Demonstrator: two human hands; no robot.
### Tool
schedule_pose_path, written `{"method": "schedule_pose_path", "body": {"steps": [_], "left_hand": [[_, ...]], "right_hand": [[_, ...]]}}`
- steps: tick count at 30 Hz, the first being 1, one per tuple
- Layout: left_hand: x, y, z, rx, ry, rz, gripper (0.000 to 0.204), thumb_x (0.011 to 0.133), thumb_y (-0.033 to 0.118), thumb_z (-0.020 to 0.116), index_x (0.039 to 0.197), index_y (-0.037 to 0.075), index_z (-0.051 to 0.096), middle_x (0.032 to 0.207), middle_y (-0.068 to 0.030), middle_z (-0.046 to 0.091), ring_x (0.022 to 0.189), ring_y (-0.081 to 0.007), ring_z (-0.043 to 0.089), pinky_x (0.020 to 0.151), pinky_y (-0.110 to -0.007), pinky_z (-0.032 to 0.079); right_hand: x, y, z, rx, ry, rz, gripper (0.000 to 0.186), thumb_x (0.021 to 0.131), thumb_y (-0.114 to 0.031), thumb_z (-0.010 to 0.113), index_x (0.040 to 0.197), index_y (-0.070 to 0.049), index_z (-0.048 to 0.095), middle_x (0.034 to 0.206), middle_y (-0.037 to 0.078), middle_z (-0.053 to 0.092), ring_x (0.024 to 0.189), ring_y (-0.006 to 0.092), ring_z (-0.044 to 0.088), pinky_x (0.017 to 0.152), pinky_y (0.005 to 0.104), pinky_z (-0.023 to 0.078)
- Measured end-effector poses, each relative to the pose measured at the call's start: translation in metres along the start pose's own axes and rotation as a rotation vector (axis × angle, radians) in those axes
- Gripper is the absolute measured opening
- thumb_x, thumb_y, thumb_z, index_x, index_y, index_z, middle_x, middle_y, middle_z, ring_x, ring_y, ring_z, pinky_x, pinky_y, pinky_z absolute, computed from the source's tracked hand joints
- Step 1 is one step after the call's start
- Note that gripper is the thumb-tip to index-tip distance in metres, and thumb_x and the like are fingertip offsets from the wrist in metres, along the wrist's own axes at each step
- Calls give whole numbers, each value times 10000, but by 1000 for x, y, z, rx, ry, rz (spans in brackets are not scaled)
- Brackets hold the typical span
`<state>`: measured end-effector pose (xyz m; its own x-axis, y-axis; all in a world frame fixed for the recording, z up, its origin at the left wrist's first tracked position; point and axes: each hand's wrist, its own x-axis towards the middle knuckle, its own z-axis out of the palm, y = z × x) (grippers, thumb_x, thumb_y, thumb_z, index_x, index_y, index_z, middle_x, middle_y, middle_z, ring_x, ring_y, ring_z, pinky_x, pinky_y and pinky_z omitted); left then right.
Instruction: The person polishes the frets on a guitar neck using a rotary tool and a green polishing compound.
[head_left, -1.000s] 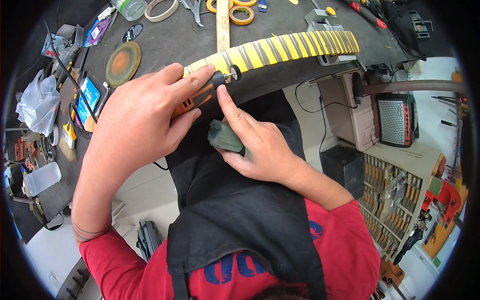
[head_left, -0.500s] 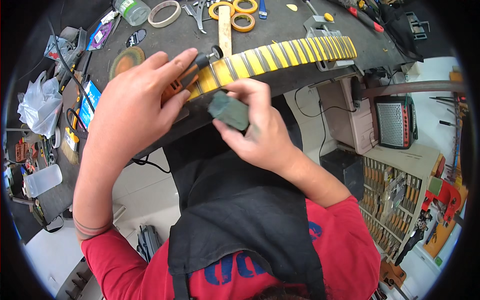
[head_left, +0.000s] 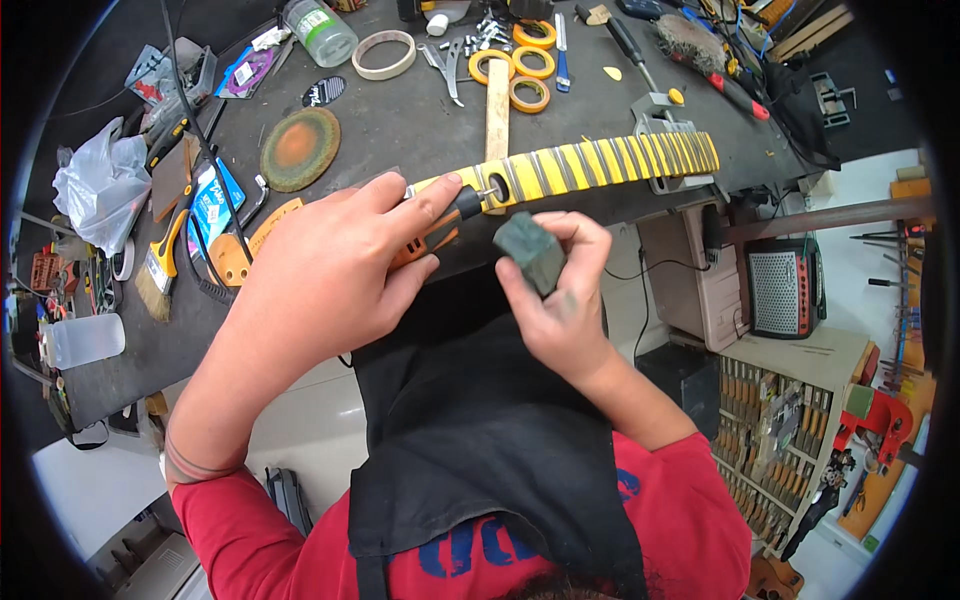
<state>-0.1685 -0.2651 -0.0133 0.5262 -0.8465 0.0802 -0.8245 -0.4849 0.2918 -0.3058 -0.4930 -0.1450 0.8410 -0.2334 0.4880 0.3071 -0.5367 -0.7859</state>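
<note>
My left hand (head_left: 340, 270) is wrapped round an orange-and-black rotary tool (head_left: 437, 238). A small dark round wheel (head_left: 499, 187) at the tool's tip sits over the near side of a long fretted neck (head_left: 590, 165), whose wood is masked with yellow tape between the metal frets. I cannot tell whether the wheel touches it. Just in front of the neck, my right hand (head_left: 568, 290) grips a dark green block, like polishing compound (head_left: 535, 252), between thumb and fingers. Wheel and block are apart. Part of the neck is hidden behind my left hand.
A wooden stick (head_left: 497, 110) meets the neck's far side; a metal vise (head_left: 665, 115) stands at its right end. Rolls of yellow tape (head_left: 534, 63), a round disc (head_left: 300, 150), a brush (head_left: 158, 270) and a glass jar (head_left: 322, 35) lie about the dark bench.
My view has shifted, so the bench appears lower and farther right. The rotary tool's wheel has come nearer, from beyond the neck's far edge to over its near side. The green block is turned differently.
</note>
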Motion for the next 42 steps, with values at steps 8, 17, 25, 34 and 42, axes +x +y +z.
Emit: {"method": "schedule_pose_path", "body": {"steps": [8, 17, 25, 34, 42], "left_hand": [[11, -12, 2, 69, 8, 4, 627, 1020, 161, 884, 1638, 113, 781, 1120, -137, 762, 1037, -387, 836, 877, -519, 671], [7, -8, 0, 62, -31, 29, 598, 1029, 168, 887, 1616, 110, 790, 1121, -132, 765, 1022, -379, 831, 864, -513, 672], [5, -7, 0, 62, -60, 66, 583, 1035, 179, 886, 1607, 123, 789, 1136, -126, 769, 1001, -380, 837, 827, -518, 669], [4, -6, 0, 59, -67, 72, 579, 1034, 177, 886, 1603, 120, 789, 1127, -129, 768, 995, -375, 837, 819, -513, 666], [4, -7, 0, 58, -67, 74, 572, 1033, 174, 885, 1594, 117, 791, 1119, -125, 763, 989, -373, 836, 808, -512, 659]], "right_hand": [[-3, -10, 11, -63, -273, -43, 1087, 970, -124, 975, 1904, -36, 425, 1518, 238, 763, 1095, 444, 856, 878, 491, 706], [-11, -9, 10, -122, -358, -72, 1291, 914, -140, 986, 1984, -31, 272, 1340, 171, 745, 986, 376, 816, 793, 451, 684], [-18, -11, 6, -139, -379, -90, 1307, 901, -138, 987, 1982, -8, 265, 1312, 165, 751, 966, 359, 820, 767, 443, 682], [-21, -11, 6, -141, -382, -95, 1322, 883, -134, 985, 1981, -3, 261, 1316, 174, 755, 975, 363, 825, 764, 447, 686], [-20, -11, 5, -139, -411, -84, 1359, 871, -135, 987, 1984, 16, 221, 1326, 197, 751, 995, 374, 826, 776, 447, 686]]}}
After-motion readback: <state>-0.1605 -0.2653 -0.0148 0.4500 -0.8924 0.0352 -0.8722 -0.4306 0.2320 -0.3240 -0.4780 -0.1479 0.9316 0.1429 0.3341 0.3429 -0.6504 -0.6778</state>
